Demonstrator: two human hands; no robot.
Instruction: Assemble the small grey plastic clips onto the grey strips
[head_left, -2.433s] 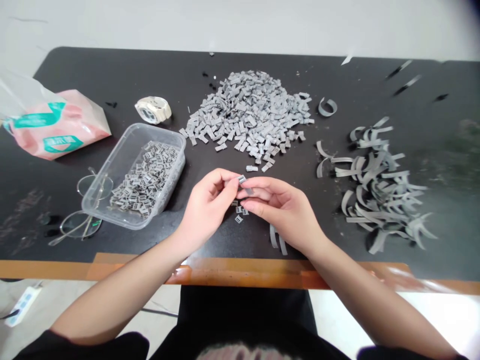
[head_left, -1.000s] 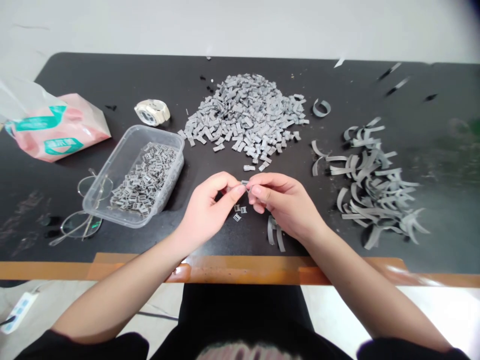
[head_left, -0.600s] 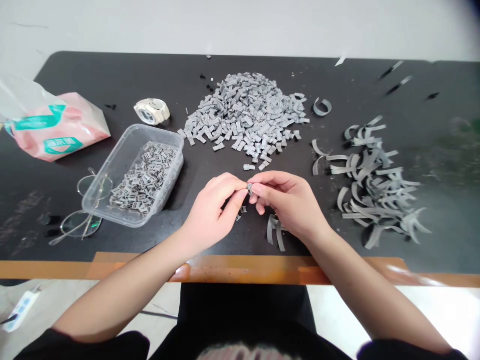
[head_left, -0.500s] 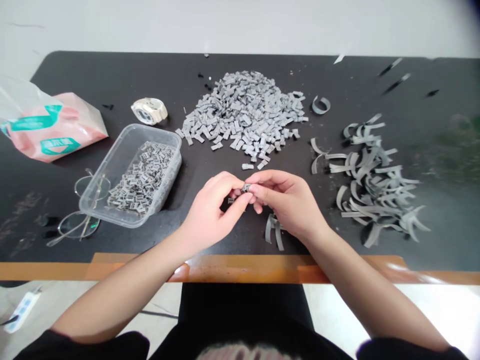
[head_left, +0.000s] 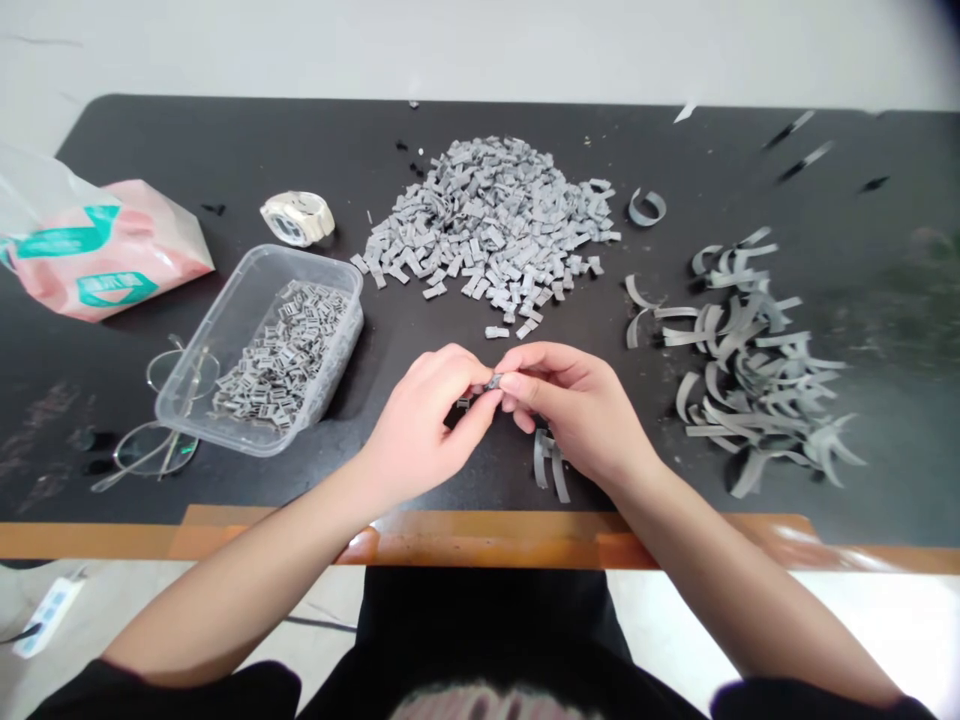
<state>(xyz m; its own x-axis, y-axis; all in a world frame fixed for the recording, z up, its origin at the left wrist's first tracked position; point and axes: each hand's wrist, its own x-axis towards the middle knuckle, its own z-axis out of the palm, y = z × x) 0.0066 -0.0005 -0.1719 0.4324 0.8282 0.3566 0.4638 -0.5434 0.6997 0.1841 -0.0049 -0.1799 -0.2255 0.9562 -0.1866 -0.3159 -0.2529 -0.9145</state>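
Observation:
My left hand (head_left: 424, 425) and my right hand (head_left: 574, 405) meet above the black tabletop, their fingertips pinching a small grey ribbed plastic piece (head_left: 493, 381) between them. Below the left fingers, a few similar pieces (head_left: 464, 402) lie partly hidden. Two curved grey strips (head_left: 547, 460) lie under the right hand's heel. Ahead of my hands spreads a large heap of grey pieces (head_left: 487, 225), with one loose piece (head_left: 496, 332) just short of my fingers. A clear plastic box (head_left: 238, 300) to the left holds many dark-slotted grey pieces (head_left: 281, 352).
A mass of curved grey strips (head_left: 739, 360) lies right of my hands. Left of the box are eyeglasses (head_left: 169, 420), a pink plastic bag (head_left: 105, 255) and a tape roll (head_left: 298, 218). An orange-edged table front (head_left: 480, 540) runs below my forearms.
My hands have drawn together around the small piece, and my fingers now cover it more closely. They also hide the small pieces on the table that showed earlier. The view has shifted slightly.

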